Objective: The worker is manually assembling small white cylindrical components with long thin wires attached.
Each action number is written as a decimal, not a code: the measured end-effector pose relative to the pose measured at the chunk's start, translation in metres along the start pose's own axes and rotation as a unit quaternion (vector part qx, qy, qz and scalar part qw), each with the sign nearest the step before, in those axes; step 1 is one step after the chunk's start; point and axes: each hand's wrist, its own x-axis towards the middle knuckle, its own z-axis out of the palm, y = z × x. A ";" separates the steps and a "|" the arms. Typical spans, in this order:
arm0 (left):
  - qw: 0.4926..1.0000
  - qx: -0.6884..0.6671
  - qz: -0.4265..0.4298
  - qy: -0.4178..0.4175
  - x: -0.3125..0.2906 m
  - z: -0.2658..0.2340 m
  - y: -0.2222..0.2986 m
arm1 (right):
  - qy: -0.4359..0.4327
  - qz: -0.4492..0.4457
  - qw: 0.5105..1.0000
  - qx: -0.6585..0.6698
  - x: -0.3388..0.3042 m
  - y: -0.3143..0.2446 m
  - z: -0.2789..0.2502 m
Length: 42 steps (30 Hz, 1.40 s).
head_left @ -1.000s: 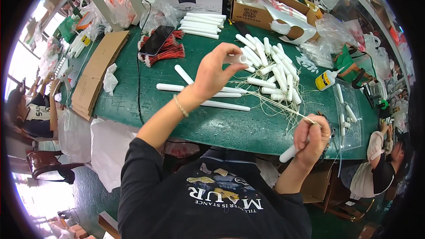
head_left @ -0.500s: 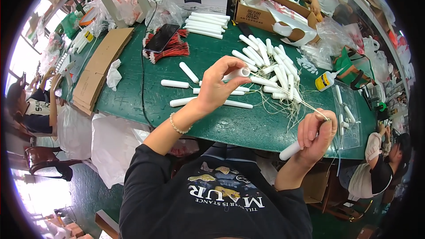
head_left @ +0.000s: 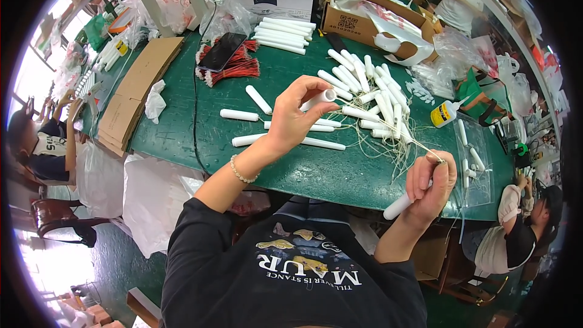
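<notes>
My left hand (head_left: 297,112) is closed around a white tube (head_left: 328,95), whose hollow end points right past my thumb. Lower down on the right, the curled fingers of my right hand (head_left: 431,182) hold another white tube (head_left: 398,206) against the palm. Its fingertips also pinch thin pale wires (head_left: 429,150) that stretch toward a heap of white tubes (head_left: 382,94). Where those wires end in the tangle is hard to make out. Several loose white tubes (head_left: 239,115) lie left of and below my left hand on the green table (head_left: 273,173).
A phone (head_left: 223,51) rests on red wire bundles (head_left: 243,68). Behind are a row of white tubes (head_left: 282,35) and a cardboard box (head_left: 376,18). A yellow-labelled glue bottle (head_left: 444,113) stands right, cardboard sheets (head_left: 139,94) lie left. Co-workers sit around the table.
Both my hands have shifted slightly left, the right one also a little lower, still gripping the tubes. Across the table, a co-worker's hand has lifted away from the cardboard box.
</notes>
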 end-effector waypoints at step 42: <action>0.924 0.258 0.101 -0.265 -0.003 0.012 0.019 | -0.121 -0.018 0.815 -0.567 0.009 0.047 -0.018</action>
